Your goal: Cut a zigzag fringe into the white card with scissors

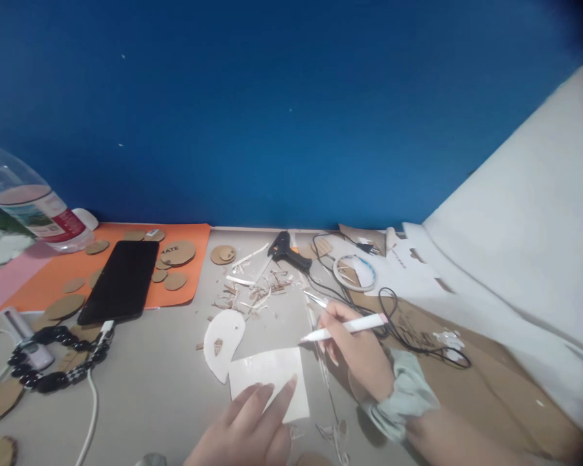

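A white card [269, 382] is pinned flat to the table [165, 388] under the spread fingertips of the left hand [252, 427], nothing being gripped. The right hand [357, 353] is closed around a white pen [344, 327], whose tip is poised just above the card's far right corner. Marking of the card is judged to be the step in hand; a steady press from the left fingers and a light lowering of the tip would be called for next. The card is thin, matt and roughly square. Touching its far left corner lies a rounded white cut-out [223, 340] bearing a small brown patch. Beyond the pen tip are scattered pale paper shavings [252, 294], fibrous and curled, and past them a black glue gun [289, 251]. Far left of the left hand lie flat brown cardboard discs [177, 252] and a glossy black phone [120, 281] on an orange sheet [194, 236]
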`<state>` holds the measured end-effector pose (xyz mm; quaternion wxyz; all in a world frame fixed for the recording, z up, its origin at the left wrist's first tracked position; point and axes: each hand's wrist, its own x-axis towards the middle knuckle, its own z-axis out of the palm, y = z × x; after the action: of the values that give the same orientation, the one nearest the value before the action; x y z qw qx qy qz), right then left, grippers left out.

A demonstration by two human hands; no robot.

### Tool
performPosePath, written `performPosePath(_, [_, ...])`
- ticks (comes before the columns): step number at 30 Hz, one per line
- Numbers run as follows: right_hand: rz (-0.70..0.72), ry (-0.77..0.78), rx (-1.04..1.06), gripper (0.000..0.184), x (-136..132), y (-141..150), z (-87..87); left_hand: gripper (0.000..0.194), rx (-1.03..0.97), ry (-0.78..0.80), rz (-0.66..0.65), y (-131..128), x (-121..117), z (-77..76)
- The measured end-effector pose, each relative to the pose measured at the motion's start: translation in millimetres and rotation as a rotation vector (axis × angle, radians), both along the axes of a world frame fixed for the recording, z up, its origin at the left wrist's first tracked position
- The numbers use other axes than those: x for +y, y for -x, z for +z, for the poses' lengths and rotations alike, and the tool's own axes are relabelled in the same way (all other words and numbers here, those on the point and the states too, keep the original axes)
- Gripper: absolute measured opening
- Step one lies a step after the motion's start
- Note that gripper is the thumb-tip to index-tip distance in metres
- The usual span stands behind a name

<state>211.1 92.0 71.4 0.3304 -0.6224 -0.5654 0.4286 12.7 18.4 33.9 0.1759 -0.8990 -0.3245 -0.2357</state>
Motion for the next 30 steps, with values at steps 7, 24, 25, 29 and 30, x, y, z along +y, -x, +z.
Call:
performPosePath(7, [0.038, 0.010, -0.055, 0.021, -0.7, 2.9, 1.3, 0.019, 0.017, -0.016, -0.017, 1.2, 0.2, -2.0])
performPosePath(24, [0.259, 0.171, 0.188, 0.024, 3.2, -8.3, 7.2, 0.021, -0.002, -0.005, -0.021, 0.3, 2.1, 2.4])
performPosePath(25, [0.305, 0.207, 0.240, 0.025, 2.9, -10.0, 7.5, 0.021, -0.008, -0.012, -0.024, 0.7, 2.0, 2.4])
performPosePath(29, [0.395, 0.274, 0.392, 0.030, -0.9, -12.0, 7.2, 0.021, -0.030, -0.054, -0.035, 0.8, 3.4, -4.8])
performPosePath(30, [0.381, 0.264, 0.410, 0.030, -1.7, -11.0, 7.2, 0.021, -0.038, -0.069, -0.040, 0.6, 4.0, -7.4])
